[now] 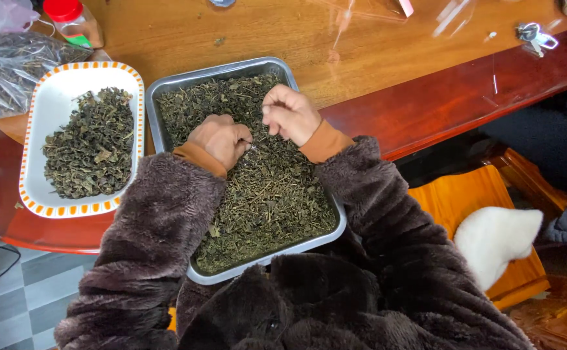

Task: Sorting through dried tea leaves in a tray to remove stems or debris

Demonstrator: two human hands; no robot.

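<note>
A steel tray (173,83) lies in front of me on the wooden table, filled with dried green tea leaves (267,194) and thin stems. My left hand (220,139) hovers over the tray's upper middle, fingers curled inward and touching the leaves. My right hand (288,114) is just beside it, fingers pinched together over the leaves; what it pinches is too small to make out. Both arms wear dark fuzzy sleeves with orange cuffs.
A white dish with an orange-patterned rim (56,84) holds a pile of darker sorted leaves left of the tray. A clear bag of leaves (4,65) and a red-capped bottle (72,23) sit at the far left. Keys (535,35) lie at top right. An orange stool (471,201) stands at my right.
</note>
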